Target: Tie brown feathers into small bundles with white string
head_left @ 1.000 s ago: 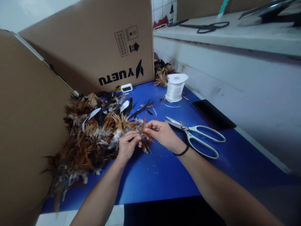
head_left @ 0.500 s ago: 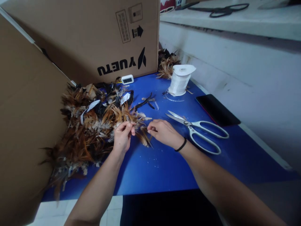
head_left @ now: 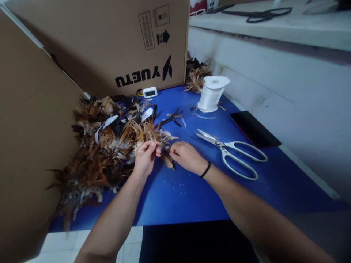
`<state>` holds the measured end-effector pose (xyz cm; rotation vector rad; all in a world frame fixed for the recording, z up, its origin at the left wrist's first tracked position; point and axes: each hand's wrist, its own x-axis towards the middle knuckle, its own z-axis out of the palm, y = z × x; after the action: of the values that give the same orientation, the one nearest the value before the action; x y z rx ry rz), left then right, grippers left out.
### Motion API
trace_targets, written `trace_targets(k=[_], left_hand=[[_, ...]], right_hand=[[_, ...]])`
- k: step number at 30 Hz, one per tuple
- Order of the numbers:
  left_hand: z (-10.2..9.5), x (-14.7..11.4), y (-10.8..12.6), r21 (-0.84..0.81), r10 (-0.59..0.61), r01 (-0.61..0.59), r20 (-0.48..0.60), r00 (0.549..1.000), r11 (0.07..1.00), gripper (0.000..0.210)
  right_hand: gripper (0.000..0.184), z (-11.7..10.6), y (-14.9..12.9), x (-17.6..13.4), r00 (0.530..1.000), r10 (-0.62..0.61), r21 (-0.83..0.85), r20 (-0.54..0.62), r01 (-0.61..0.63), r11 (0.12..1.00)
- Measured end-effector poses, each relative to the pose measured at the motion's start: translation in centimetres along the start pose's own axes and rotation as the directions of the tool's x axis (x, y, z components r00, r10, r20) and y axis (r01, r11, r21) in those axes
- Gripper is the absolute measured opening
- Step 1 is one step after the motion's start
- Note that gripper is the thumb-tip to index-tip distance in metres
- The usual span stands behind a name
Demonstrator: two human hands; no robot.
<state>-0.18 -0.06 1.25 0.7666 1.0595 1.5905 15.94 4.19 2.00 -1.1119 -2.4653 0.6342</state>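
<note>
My left hand is closed in a pinch at the right edge of a heap of brown feathers. Thumb and forefinger press together on something too small to make out. Close to its right, my right hand is also closed, its fingertips bent down and partly hidden. Whatever they grip, if anything, does not show. A small tuft of tan feathers lies between the two hands, just below the fingertips. White-handled scissors lie partly spread to the right of my right hand.
A white spool of thin cord stands behind the scissors, near a black phone or tablet. A small white digital display sits before the cardboard box. Dark scissors rest on the ledge. More feathers lie beside the box.
My right hand has moved slightly left, closer to my left hand. My left hand keeps its pinch. The whole view has shifted a little.
</note>
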Motion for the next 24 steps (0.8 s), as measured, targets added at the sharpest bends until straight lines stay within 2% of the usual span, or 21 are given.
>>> trace_targets(k=[3, 7, 12, 17, 20, 24], left_hand=[[0.1, 0.0, 0.1, -0.002, -0.037, 0.037, 0.009, 0.999, 0.999, 0.022], [0.3, -0.2, 0.0, 0.028, -0.120, 0.119, 0.069, 0.990, 0.993, 0.021], [0.3, -0.4, -0.3, 0.066, -0.194, 0.188, 0.119, 0.974, 0.980, 0.020], [0.2, -0.5, -0.6, 0.104, -0.244, 0.233, 0.115, 0.963, 0.967, 0.021], [0.3, -0.5, -0.5, 0.096, -0.233, 0.224, 0.102, 0.967, 0.970, 0.022], [0.3, -0.2, -0.1, 0.045, -0.176, 0.173, 0.082, 0.981, 0.984, 0.023]], right_hand=[[0.011, -0.8, 0.5, -0.2, 0.998, 0.050, 0.203, 0.022, -0.054, 0.978], [0.012, -1.4, 0.5, -0.2, 0.995, 0.077, 0.412, 0.056, -0.093, 0.907], [0.008, -1.5, 0.5, -0.2, 0.997, 0.072, 0.538, 0.017, -0.070, 0.840], [0.005, -1.7, 0.7, -0.1, 0.991, 0.114, 0.668, 0.070, -0.131, 0.732], [0.006, -1.7, 0.7, -0.2, 0.991, 0.119, 0.621, 0.056, -0.128, 0.773], [0.005, -1.2, 0.3, -0.4, 0.998, 0.056, 0.288, 0.007, -0.055, 0.956]])
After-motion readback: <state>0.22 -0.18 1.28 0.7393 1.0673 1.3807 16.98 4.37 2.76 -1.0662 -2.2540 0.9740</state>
